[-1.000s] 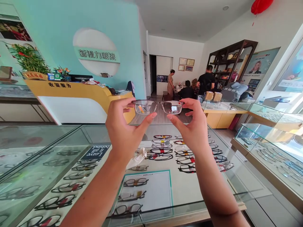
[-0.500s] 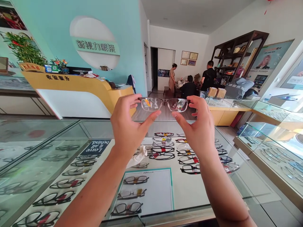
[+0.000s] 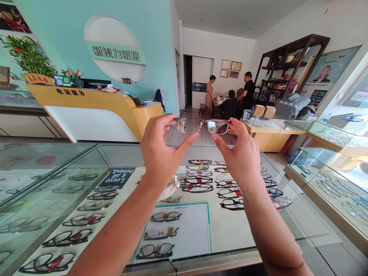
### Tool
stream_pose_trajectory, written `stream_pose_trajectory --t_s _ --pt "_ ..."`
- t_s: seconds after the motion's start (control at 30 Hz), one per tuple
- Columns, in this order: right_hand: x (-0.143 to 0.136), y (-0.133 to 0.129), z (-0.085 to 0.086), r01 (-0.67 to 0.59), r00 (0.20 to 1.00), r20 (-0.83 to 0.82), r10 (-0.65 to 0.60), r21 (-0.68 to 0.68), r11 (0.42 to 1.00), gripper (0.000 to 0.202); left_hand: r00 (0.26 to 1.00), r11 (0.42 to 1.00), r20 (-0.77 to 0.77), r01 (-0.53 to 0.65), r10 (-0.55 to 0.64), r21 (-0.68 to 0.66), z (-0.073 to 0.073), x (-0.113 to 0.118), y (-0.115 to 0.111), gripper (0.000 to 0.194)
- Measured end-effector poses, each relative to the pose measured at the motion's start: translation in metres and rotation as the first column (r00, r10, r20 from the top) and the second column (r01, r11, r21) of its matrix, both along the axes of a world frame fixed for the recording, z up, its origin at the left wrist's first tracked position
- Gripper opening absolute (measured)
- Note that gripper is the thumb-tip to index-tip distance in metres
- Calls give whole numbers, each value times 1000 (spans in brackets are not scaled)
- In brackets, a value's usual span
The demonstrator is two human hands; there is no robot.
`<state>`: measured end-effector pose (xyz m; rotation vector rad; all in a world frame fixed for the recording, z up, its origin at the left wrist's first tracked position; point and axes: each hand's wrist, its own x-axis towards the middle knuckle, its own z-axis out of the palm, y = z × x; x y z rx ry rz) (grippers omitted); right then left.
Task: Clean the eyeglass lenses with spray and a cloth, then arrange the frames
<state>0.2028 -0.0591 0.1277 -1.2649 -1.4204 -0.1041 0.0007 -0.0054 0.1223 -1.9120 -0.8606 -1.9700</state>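
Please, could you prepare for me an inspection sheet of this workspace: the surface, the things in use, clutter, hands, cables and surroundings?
Surface: glass display case, rows of displayed frames in it.
Things in use: clear-lensed glasses, held up above the case.
Clutter: crumpled white item near the displayed frames; on or under the glass, I cannot tell.
Hands: left hand and right hand hold the glasses, one at each end.
Cables: nothing seen.
Surroundings: yellow counter, dark shelf, three people at the back.

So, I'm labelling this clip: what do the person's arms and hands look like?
The left hand and right hand are bare: no glove, watch, bracelet or ring shows. No sleeve shows on the left forearm or right forearm; the left has a small spot.
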Motion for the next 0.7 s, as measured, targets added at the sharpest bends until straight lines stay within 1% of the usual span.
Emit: stream_pose_trajectory --t_s 0.1,0.17,0.27,0.37,0.43,0.57,0.7 --pt "0 -1 2 2 1000 -5 -3 -35 999 60 1000 1000 6 -14 14 -3 -2 1 0 57" --pt "0 -3 4 5 1000 -7 -5 -60 998 60 999 999 4 -32 33 -32 -3 2 0 58" --pt "0 -6 7 27 1000 6 -27 -81 996 60 999 999 35 -8 10 -50 -6 3 1 62" --pt "-3 -11 11 65 997 56 -59 -106 992 60 995 999 89 40 -39 -9 -10 3 5 65" --pt "-4 -15 13 93 992 93 -82 -112 989 61 994 999 95 49 -51 23 -12 4 8 64" --pt "-4 -18 15 126 985 133 -111 -107 986 63 997 996 72 17 -24 90 -14 5 9 65" --pt "-1 -17 15 103 988 132 -85 -136 985 67 998 989 69 -25 15 145 -14 8 5 67"
